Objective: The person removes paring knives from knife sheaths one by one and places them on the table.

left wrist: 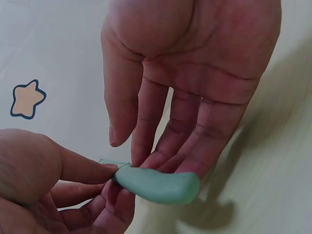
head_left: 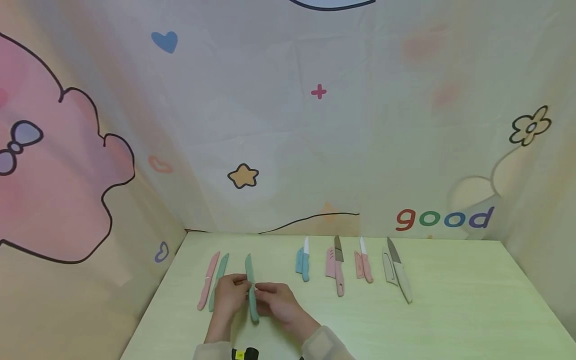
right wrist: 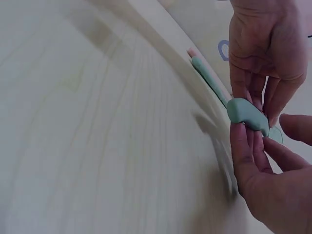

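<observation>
A green knife in its green cover points away from me, held off the table. My left hand pinches it between thumb and fingers where handle and cover meet. On its other side, my right hand has its fingers lightly bent and touching the handle. In the left wrist view the right thumb stands apart from the green handle. The rounded handle end faces the camera in the right wrist view. Just left of my left hand lie another green knife and a pink knife, both covered.
Right of my hands lie bare knives beside their covers: a blue-handled knife, a pink-handled one with a grey blade, a smaller pink-handled one and a white-handled one. A printed curtain rises behind the table.
</observation>
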{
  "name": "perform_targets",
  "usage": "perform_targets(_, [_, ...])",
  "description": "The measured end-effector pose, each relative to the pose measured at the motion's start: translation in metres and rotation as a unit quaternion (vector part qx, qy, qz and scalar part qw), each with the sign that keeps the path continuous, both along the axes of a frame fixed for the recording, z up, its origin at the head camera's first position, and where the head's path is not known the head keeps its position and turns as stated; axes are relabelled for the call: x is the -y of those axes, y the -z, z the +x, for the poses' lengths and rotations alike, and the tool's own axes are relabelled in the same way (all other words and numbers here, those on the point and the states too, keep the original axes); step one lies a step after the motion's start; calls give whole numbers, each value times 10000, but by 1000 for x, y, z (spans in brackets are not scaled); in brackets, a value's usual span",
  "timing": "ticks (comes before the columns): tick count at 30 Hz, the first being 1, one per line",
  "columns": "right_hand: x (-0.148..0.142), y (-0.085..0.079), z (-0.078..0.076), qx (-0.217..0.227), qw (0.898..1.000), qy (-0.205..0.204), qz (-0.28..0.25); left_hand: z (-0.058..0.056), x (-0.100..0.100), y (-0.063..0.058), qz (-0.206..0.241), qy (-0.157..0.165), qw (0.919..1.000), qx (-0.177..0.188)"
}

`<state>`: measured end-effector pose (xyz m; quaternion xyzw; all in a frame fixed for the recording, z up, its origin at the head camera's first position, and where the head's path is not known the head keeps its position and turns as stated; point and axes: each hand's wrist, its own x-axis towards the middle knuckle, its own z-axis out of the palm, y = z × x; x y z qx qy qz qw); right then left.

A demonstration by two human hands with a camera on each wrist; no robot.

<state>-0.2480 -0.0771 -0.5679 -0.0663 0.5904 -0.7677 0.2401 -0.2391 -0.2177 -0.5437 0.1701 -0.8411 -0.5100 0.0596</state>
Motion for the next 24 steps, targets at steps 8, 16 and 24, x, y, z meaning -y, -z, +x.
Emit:
perform_targets(8, [-16,3,-1,-195,9997,114,136,-1,-12,1,1125,272,9933,-5])
perform_targets(16, [-29,7,-4,-113,9997,153,121,0,-19,1,2008,779,9765,-62])
perform_targets(24, [-45,4,-3,-243,9990,225,307,-3,-26,5,2419,1189,9630,-52])
